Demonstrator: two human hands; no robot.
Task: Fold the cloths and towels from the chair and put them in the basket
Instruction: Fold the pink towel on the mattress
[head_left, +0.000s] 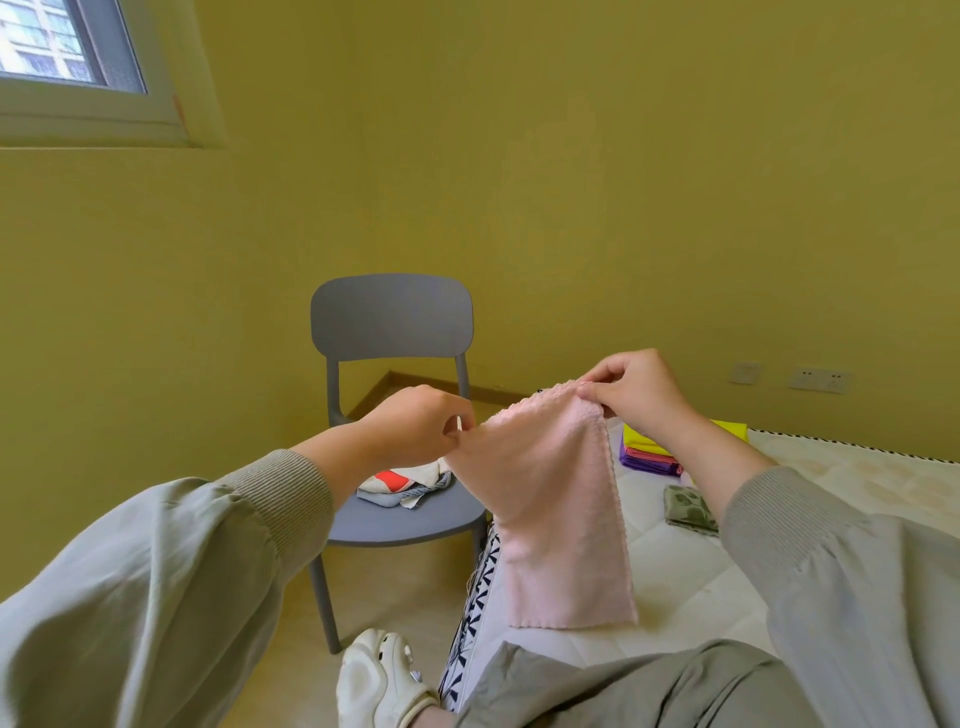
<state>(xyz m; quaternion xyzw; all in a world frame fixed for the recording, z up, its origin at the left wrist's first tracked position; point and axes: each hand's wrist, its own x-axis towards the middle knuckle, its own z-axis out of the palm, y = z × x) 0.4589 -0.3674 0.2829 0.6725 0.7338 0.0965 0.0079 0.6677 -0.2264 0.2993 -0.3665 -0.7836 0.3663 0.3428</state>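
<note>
Both hands hold up one pink towel by its top edge: left hand pinches the left corner, right hand pinches the right corner, fingers curled on the fabric. The towel hangs flat and open, lower edge reaching down over the edge of the mattress in front of the person's knee. Looks like the start of a fold on this piece: spread and squared, no crease made yet. Grey chair stands behind it near the yellow wall; a small crumpled heap of cloths with a red and white one on top is left on the seat, so more pieces are waiting. On the mattress to the right: a stack of folded cloths, yellow over purple and pink, and a green patterned folded cloth nearer, partly hidden by the right forearm. No basket in view, cannot tell where it is. Next move probably calls for bringing the two corners together, or laying the towel flat on the mattress and halving it, keeping edges lined up since the soft fabric will sag and skew. White shoe at the bottom by the floor.
</note>
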